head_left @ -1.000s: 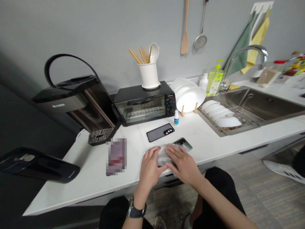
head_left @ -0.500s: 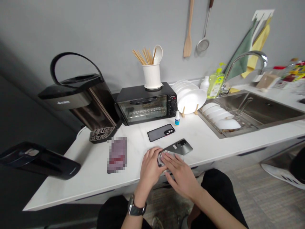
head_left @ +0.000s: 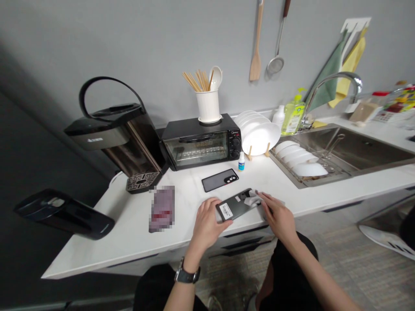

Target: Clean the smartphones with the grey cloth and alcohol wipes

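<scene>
A grey smartphone (head_left: 238, 206) lies back side up near the counter's front edge, with a white label at its left end. My left hand (head_left: 207, 221) grips that left end between thumb and fingers. At the other end, my right hand (head_left: 279, 216) pinches a thin white wipe (head_left: 252, 199) and presses it by the camera lenses, partly covering them. Behind the phone lies a dark-rimmed phone case (head_left: 219, 180) with camera cutouts. A small white bottle with a blue label (head_left: 241, 162) stands upright beyond the case.
A toaster oven (head_left: 201, 144) backs the counter, a coffee machine (head_left: 129, 142) and a dark cylindrical bin (head_left: 65, 216) are at left. A blurred-out flat item (head_left: 162, 209) lies left of my hands. Plates (head_left: 261, 137) and a sink (head_left: 366, 149) with bowls are at right.
My right hand has slid right along the phone with the wipe, from its left end to the camera end. The label and left end are now uncovered.
</scene>
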Motion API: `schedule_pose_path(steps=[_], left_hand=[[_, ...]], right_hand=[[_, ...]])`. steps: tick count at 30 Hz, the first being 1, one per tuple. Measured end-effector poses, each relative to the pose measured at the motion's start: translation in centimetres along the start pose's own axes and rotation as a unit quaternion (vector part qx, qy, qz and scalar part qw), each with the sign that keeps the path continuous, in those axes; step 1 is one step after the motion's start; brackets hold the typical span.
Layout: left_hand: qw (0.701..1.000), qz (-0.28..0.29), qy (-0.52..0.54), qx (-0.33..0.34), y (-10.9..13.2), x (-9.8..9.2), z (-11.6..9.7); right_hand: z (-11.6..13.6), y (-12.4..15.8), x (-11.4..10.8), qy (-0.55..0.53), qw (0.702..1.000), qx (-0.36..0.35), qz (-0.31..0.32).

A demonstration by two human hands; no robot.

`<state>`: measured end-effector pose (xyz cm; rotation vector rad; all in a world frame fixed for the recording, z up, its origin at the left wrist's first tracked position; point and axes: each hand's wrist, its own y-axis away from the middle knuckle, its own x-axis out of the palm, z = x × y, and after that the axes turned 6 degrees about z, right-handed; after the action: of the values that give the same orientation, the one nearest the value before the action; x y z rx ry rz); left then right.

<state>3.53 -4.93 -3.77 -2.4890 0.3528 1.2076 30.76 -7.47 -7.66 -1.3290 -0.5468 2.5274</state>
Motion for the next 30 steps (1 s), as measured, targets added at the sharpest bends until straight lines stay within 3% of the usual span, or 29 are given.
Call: schedule_pose_path(steps=[4,8,14,20,22,30], left_hand=[[0.999,-0.009,0.043,-0.019,0.1,0.2,-0.3],[0.992,0.015,0.101,-0.072,0.7,0.6,-0.7],[0.997,0.025,0.046,-0.066,0.9,1.3,-0.4],[0.997,0.011,-0.035,-0.061,1.0,1.9,0.5],[0.997,0.021,-0.037,-0.065,1.1,1.8,0.5],[0.994,0.048,-0.021,-0.1,0.8,1.3,-0.4]], right_hand=[[2.2,-0.8,-0.1,-0.118,0.99,0.065,-0.03],[3.9,-2.2,0.3,-0.123,0.991,-0.034,-0.049],[6.9,-2.7,2.0,0.003,0.993,-0.12,-0.024],[11.2,-1.4,3.4,0.02,0.959,-0.271,0.084],[10.5,-1.8,3.2,0.026,0.962,-0.261,0.082],[3.6,-5.4,0.6,0.081,0.991,-0.108,-0.027]])
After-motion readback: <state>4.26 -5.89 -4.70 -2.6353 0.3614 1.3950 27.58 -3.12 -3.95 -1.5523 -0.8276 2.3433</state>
